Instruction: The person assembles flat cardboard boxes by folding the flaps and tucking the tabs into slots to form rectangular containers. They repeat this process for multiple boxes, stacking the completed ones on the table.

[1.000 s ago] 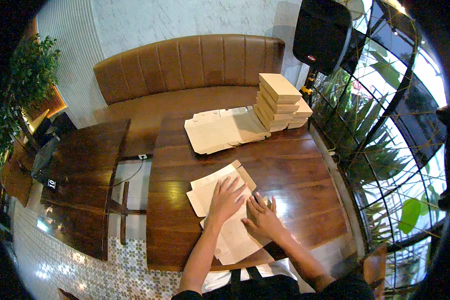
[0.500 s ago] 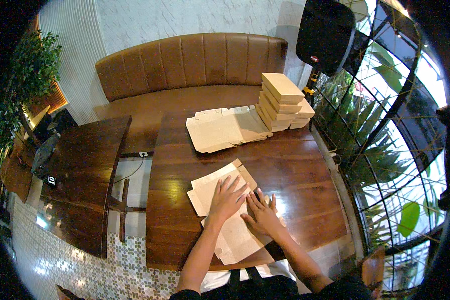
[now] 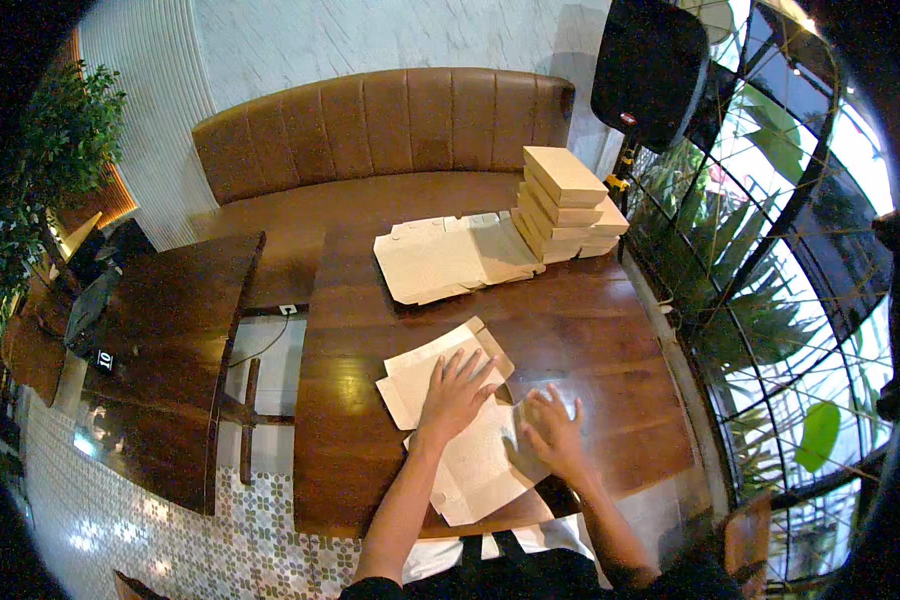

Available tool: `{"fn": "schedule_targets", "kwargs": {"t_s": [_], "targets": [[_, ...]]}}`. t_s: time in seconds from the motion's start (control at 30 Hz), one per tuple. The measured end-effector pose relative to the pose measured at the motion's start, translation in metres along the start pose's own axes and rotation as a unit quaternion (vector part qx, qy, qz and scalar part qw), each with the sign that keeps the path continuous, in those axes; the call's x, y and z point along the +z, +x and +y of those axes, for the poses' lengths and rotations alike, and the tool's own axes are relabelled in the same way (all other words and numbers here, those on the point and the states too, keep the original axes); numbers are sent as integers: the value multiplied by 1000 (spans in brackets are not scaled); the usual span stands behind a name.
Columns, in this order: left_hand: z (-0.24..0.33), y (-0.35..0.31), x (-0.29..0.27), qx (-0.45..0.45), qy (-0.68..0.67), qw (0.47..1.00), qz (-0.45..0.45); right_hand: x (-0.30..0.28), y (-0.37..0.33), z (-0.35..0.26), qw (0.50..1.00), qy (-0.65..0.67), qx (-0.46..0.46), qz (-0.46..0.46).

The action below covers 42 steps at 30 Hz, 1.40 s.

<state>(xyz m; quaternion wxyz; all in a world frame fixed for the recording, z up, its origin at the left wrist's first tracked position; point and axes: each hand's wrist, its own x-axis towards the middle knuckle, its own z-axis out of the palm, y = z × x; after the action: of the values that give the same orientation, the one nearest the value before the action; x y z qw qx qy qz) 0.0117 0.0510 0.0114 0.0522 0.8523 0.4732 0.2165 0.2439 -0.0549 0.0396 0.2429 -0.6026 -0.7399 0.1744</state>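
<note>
An unfolded brown cardboard box blank (image 3: pixel 480 458) lies in front of me near the table's front edge. My left hand (image 3: pixel 457 393) rests flat on its upper part, fingers spread. At the blank's right edge is my right hand (image 3: pixel 556 430), fingers apart and curved, with nothing held in it; whether it touches the cardboard I cannot tell. Farther back lie more flat cardboard blanks (image 3: pixel 440 262), one upon another. Beside them on the right rises a stack of folded cardboard boxes (image 3: pixel 562 180).
The dark wooden table (image 3: pixel 345 420) carries all of this. A brown padded bench (image 3: pixel 390 125) curves behind it. To the left stands a second wooden table (image 3: pixel 170 370) across a gap. A black loudspeaker (image 3: pixel 650 70) and a barred window (image 3: pixel 800 330) flank the right side.
My right hand has moved right, away from the left hand and the middle of the blank, to its right edge. The left hand stays in place.
</note>
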Motion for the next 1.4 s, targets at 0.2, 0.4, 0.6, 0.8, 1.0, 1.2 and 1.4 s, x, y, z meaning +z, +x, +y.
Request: {"fn": "schedule_targets", "kwargs": {"t_s": [0.2, 0.4, 0.6, 0.8, 1.0, 1.2, 1.4], "targets": [[3, -1, 1, 6, 4, 1000, 6, -3, 1, 20, 991, -31, 118, 48], [9, 1, -3, -31, -18, 999, 10, -12, -20, -12, 1000, 4, 14, -3], [22, -1, -6, -63, 21, 997, -44, 9, -31, -31, 982, -167, -55, -71], [13, 0, -3, -67, 55, 996, -34, 24, -5, -30, 986, -126, -91, -65], [-6, 3, -5, -114, 40, 992, -29, 31, 13, -31, 983, -143, -83, -77], [-13, 3, -11, -127, -6, 992, -25, 14, -14, -34, 984, -152, -69, -59], [-12, 3, -9, -129, -8, 991, -15, -6, -40, -34, 985, -139, -50, -86]]}}
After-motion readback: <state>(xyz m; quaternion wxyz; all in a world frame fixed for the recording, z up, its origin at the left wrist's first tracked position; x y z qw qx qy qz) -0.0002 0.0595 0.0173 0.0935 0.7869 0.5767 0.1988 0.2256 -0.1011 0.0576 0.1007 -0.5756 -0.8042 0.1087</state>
